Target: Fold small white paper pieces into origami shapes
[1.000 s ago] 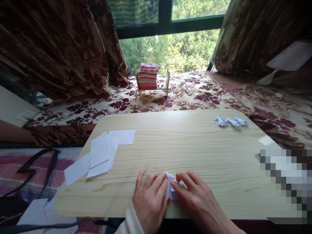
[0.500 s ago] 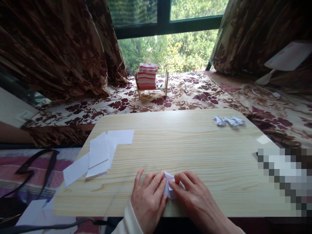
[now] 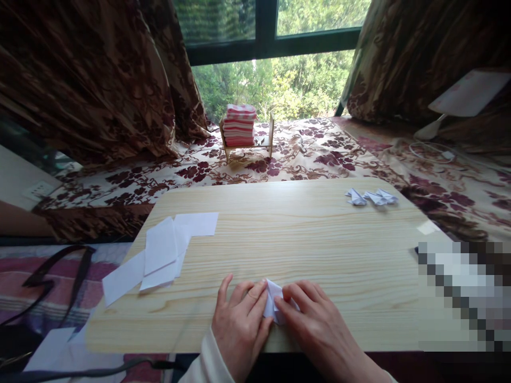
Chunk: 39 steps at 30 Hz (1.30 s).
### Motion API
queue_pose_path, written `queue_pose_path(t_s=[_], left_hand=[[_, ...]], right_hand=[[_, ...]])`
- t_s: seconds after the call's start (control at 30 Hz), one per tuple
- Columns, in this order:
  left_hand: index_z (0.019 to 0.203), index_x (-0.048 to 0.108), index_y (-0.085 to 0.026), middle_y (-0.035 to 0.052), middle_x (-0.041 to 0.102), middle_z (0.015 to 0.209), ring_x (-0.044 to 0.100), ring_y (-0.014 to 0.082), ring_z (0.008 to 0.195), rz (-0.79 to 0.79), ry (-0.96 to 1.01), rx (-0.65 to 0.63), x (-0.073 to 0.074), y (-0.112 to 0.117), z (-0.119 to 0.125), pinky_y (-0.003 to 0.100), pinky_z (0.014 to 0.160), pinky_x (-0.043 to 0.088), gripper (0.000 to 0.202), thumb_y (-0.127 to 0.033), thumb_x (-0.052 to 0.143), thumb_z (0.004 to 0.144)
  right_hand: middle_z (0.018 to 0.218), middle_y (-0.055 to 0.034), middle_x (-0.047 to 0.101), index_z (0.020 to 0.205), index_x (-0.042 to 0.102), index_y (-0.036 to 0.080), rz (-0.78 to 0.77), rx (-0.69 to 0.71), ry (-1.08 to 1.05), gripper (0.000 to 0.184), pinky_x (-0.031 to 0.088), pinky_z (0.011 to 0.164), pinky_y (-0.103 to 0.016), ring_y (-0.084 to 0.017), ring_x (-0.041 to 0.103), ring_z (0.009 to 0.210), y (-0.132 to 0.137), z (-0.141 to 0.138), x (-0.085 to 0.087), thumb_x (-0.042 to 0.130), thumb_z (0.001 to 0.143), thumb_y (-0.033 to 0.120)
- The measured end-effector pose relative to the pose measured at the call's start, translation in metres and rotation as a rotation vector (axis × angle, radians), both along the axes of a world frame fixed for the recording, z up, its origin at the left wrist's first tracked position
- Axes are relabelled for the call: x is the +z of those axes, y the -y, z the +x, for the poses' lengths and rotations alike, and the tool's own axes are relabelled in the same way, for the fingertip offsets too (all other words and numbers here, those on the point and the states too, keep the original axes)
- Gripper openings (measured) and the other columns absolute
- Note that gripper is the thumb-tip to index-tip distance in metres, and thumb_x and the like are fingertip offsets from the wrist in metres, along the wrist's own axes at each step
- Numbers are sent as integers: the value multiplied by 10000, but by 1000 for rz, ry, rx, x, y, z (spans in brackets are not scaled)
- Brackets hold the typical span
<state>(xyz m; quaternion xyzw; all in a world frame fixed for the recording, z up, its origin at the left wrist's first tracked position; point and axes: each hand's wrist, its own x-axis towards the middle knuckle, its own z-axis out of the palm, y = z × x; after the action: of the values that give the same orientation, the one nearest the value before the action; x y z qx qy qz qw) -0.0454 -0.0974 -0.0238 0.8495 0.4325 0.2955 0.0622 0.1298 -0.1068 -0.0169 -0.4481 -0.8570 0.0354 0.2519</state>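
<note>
A small folded piece of white paper (image 3: 273,304) lies at the near edge of the wooden table, between my two hands. My left hand (image 3: 240,315) presses its left side with fingertips and thumb; the little finger sticks up. My right hand (image 3: 313,308) is closed over the right side, thumb and index finger pinching a fold, and covers much of that part. Loose white paper sheets (image 3: 160,247) overlap on the left of the table. Several folded paper pieces (image 3: 371,197) sit at the far right corner.
The wooden table (image 3: 255,229) stands before a window ledge with flowered cloth. On the ledge are a small rack of folded pink towels (image 3: 238,126) and a lamp (image 3: 463,93). More sheets (image 3: 50,346) lie left below the table. A blurred-out patch covers the right edge.
The view has shifted very slightly. Both hands stay on the folded paper in nearly the same pose, with only a slight movement of the right fingers.
</note>
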Motion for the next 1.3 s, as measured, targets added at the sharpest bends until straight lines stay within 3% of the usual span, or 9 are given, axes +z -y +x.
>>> queue_pose_path(t_s=[0.27, 0.63, 0.93, 1.13, 1.3], left_hand=[[1056, 641, -203, 14, 676, 1124, 567, 212, 999, 5, -23, -4, 0, 0, 0, 439, 1063, 169, 240, -290, 519, 869], [1088, 621, -197, 18, 679, 1109, 565, 187, 990, 56, -77, -28, 0, -3, 0, 434, 1094, 125, 259, -285, 479, 890], [1071, 638, -187, 50, 674, 1056, 556, 197, 1001, 107, -149, -31, -5, -3, 2, 461, 1096, 147, 251, -267, 495, 881], [1059, 641, -151, 48, 656, 1151, 528, 203, 1103, 200, -162, -98, -6, -6, 4, 461, 1118, 127, 239, -218, 480, 895], [1054, 642, -147, 37, 663, 1153, 554, 193, 1080, 207, -170, -103, -7, -8, 4, 471, 1126, 107, 234, -220, 488, 894]], right_hand=[[824, -58, 573, 936, 603, 156, -55, 9, -19, 199, 396, 683, -336, -201, 487, 768, 3, 0, -7, 411, 945, 206], [887, -95, 595, 1073, 581, 109, 0, 50, -19, 294, 402, 712, -359, -218, 486, 808, 5, 3, -11, 316, 957, 160], [958, -105, 593, 1135, 550, 103, -26, 44, 28, 287, 417, 740, -361, -229, 483, 864, 10, 4, -15, 453, 864, 109], [934, -99, 587, 1108, 558, 96, -23, 34, 8, 286, 408, 748, -361, -232, 472, 859, 8, 2, -11, 454, 843, 79], [933, -105, 586, 1124, 556, 93, -4, 45, -2, 304, 394, 750, -363, -241, 468, 870, 12, 4, -13, 431, 848, 82]])
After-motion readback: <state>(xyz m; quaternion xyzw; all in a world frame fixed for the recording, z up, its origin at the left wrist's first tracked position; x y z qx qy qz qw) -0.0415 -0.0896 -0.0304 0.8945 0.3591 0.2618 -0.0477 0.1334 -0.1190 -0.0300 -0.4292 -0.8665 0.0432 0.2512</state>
